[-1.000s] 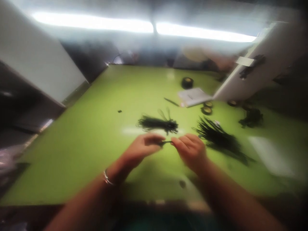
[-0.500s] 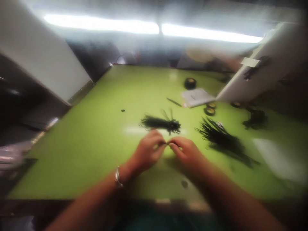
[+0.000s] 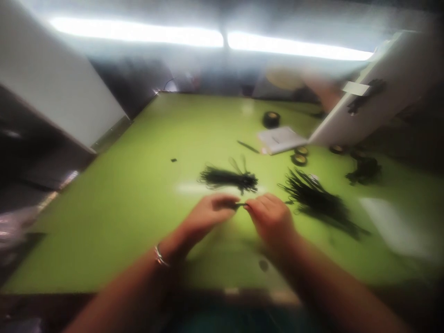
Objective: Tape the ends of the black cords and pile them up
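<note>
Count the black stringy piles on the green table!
3: a middle pile beyond the left hand, a big pile beside the right hand, a small pile by the white board. The board might hide more.

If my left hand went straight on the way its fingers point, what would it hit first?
Probably the right hand: the left hand points at its fingertips, with only a short black piece pinched between them.
</note>
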Motion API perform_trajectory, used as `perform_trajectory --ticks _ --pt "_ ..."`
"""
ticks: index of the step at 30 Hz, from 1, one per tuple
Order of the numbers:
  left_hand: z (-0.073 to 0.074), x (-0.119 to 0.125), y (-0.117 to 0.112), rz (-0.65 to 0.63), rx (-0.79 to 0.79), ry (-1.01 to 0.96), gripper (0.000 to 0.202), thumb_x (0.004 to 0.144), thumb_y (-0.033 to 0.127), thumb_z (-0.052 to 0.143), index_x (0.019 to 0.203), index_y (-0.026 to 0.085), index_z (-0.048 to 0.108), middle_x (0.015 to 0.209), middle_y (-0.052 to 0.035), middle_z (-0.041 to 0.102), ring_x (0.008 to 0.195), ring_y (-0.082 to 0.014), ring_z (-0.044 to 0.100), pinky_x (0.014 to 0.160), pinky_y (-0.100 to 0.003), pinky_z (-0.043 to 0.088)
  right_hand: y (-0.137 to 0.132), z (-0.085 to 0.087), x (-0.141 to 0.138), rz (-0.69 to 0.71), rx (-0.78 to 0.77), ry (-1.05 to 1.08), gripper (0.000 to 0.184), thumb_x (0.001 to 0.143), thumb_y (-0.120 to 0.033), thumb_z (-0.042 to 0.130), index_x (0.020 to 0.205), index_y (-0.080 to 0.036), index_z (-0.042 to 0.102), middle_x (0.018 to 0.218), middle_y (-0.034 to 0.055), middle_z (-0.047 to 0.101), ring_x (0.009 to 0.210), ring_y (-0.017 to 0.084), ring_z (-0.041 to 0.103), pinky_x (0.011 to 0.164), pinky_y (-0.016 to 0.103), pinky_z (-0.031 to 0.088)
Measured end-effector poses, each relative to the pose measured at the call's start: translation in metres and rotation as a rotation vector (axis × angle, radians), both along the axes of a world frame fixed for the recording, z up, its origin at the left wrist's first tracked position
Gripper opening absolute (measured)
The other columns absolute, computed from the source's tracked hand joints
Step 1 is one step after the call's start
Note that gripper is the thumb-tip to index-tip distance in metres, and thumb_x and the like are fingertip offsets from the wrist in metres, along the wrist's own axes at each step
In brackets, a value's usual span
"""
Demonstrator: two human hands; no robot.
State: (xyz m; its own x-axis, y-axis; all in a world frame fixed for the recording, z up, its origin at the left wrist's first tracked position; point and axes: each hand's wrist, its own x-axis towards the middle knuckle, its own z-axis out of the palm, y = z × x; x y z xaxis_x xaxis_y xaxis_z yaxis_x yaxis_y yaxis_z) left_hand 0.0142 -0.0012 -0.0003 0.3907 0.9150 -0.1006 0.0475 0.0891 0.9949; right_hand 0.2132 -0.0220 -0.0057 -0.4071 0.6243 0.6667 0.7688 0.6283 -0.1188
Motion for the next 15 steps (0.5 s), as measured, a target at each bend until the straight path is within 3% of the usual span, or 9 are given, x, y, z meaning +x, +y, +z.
perform_trajectory --ticks 4,7,10,12,15 --pt "-0.002 0.001 -0.001 -0.011 -0.062 0.01 0.019 0.077 0.03 0.068 0.086 0.014 0.074 0.078 -0.0053 0.07 0.071 -0.0172 0.061 0.069 -0.03 0.049 -0.003 -0.005 -0.005 -0.028 -0.022 0.022 0.012 0.091 -0.018 0.055 0.083 -0.016 0.063 0.067 0.0043 0.063 0.064 0.016 0.052 0.064 0.028 0.041" --pt "-0.003 0.005 -0.003 0.102 0.115 0.152 0.018 0.078 0.032 0.067 0.071 0.016 0.069 0.072 -0.0035 0.065 0.07 -0.0164 0.057 0.068 -0.029 0.046 -0.003 -0.01 -0.009 -0.03 -0.092 0.06 0.01 0.091 -0.02 0.054 0.089 -0.016 0.063 0.075 0.0063 0.068 0.07 0.017 0.058 0.068 0.029 0.045" --pt "-0.005 0.008 -0.004 0.126 0.347 0.261 0.015 0.08 0.027 0.063 0.069 0.018 0.067 0.073 -0.0035 0.062 0.073 -0.0171 0.055 0.071 -0.03 0.045 -0.004 -0.009 -0.012 0.036 -0.261 0.066 0.014 0.092 -0.02 0.051 0.1 -0.015 0.062 0.087 0.0085 0.071 0.076 0.018 0.062 0.071 0.029 0.047" --pt "-0.006 0.009 -0.005 0.08 0.411 0.303 0.015 0.082 0.026 0.061 0.07 0.018 0.066 0.075 -0.0042 0.061 0.074 -0.0174 0.055 0.073 -0.031 0.045 -0.005 -0.004 -0.012 0.074 -0.41 0.008 0.012 0.092 -0.017 0.05 0.091 -0.015 0.062 0.081 0.0067 0.069 0.07 0.017 0.061 0.066 0.027 0.046" --pt "-0.003 0.006 -0.005 -0.024 0.341 0.297 0.02 0.086 0.031 0.058 0.072 0.017 0.063 0.076 -0.0041 0.06 0.074 -0.0174 0.054 0.072 -0.032 0.044 -0.006 0.008 -0.008 0.085 -0.558 -0.072 0.016 0.09 -0.017 0.054 0.075 -0.017 0.059 0.069 0.002 0.063 0.061 0.013 0.056 0.059 0.023 0.04"
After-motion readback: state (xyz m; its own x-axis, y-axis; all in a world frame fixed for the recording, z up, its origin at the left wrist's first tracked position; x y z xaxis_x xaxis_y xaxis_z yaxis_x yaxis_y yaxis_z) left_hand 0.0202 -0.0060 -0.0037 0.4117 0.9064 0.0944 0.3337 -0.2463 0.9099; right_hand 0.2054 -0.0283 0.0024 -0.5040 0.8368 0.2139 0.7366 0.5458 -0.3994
